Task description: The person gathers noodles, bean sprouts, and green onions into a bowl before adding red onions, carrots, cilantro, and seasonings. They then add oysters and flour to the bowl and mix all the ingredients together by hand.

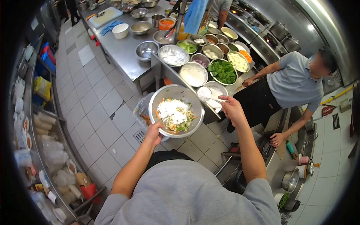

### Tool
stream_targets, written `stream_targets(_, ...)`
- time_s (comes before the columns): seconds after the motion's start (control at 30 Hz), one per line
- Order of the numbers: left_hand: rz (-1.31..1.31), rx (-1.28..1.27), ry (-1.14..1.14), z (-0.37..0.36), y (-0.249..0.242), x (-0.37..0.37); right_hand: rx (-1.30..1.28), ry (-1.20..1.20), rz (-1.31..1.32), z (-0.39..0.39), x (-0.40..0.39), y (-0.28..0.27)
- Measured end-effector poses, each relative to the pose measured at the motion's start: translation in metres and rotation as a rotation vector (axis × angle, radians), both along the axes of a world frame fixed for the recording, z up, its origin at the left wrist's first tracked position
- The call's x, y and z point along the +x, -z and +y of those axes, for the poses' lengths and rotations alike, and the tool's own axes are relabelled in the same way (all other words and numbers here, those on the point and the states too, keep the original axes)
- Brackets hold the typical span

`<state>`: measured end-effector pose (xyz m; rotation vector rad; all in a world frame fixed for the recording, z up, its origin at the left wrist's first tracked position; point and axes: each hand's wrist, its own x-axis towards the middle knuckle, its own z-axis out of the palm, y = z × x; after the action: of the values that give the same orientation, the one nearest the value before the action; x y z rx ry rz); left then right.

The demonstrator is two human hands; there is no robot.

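My left hand (153, 134) is closed on the near rim of a large metal mixing bowl (200, 120), tilted slightly. Inside it, white powder (170, 109) lies over chopped vegetables with orange and green shreds. My right hand (233, 111) pinches the handle of a scoop (204, 93), whose round head is heaped with white powder. The scoop is over the near edge of a bowl of white powder (218, 90). Close by stand another bowl of white powder (193, 74) and a bowl of green leaves (222, 71).
Many ingredient bowls crowd the steel counter (123, 56), with a cutting board (106, 17) at its far end. A co-worker (292, 75) stands at the right, near the stoves. Shelves with containers (48, 150) line the left. A plastic bag (141, 108) hangs behind the mixing bowl.
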<state>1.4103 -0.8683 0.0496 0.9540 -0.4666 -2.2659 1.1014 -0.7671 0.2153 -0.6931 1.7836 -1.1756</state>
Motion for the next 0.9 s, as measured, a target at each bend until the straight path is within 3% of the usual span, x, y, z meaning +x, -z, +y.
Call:
stream_targets(0.17, -0.039, 0.010, -0.001, -0.002, -0.006, 0.002, -0.195, -0.312, 0.501, 0.009, 0.052, 0.021)
stream_targets(0.2, -0.035, 0.007, -0.004, -0.002, -0.008, 0.002, -0.195, -0.314, 0.500, 0.010, 0.061, 0.020)
stream_targets(0.27, -0.041, 0.007, -0.011, -0.003, 0.000, 0.002, -0.156, -0.606, 1.019, 0.013, 0.075, 0.014)
stream_targets(0.37, -0.052, -0.008, -0.030, -0.002, 0.002, 0.002, -0.225, -0.506, 1.199, 0.012, 0.063, 0.016)
stream_targets(0.43, -0.055, -0.024, -0.041, 0.000, 0.002, 0.001, -0.186, -0.305, 1.225, 0.006, 0.038, 0.018)
stream_targets(0.53, -0.065, -0.014, -0.021, 0.002, -0.001, 0.000, -0.079, -0.258, 1.302, 0.000, 0.005, 0.023)
stream_targets(0.63, -0.029, -0.026, -0.012, 0.006, -0.004, -0.004, 0.197, -0.304, 1.284, -0.003, -0.019, 0.045)
stream_targets(0.77, 0.000, -0.061, -0.022, 0.008, 0.000, -0.005, 0.181, -0.323, 1.085, -0.001, -0.026, 0.062)
stream_targets(0.83, 0.008, -0.030, -0.018, 0.009, 0.003, -0.005, 0.097, -0.163, 0.684, 0.001, -0.031, 0.062)
stream_targets(0.9, 0.002, -0.039, -0.015, 0.012, 0.001, -0.005, 0.097, -0.117, 0.638, 0.004, -0.038, 0.057)
